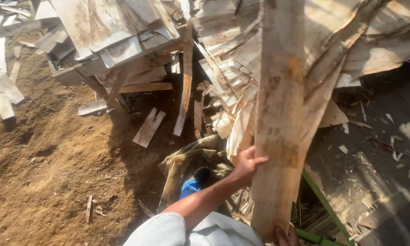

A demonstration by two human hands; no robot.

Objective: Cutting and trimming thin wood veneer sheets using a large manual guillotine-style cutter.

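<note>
Head-camera view: our left hand (247, 164) grips the edge of a long veneer sheet (280, 114) standing tilted at centre; our right hand (287, 237), at six o'clock, clasps its bottom end. Scrap pile (123, 41) lies at eleven o'clock.

One view only — a camera worn on the person's head, tilted steeply down and forward. It sits close over the hands: the left hand (247, 165) at about 6 o'clock, near the frame's centre, the right hand (284, 237) cut by the bottom edge. The long veneer sheet (280, 118) runs from 6 toward 12 o'clock, filling the middle. The heap of wood sheets (123, 41) spans 10 to 2 o'clock — farther off — with bare dirt ground (45, 182) at 8 o'clock.
</note>
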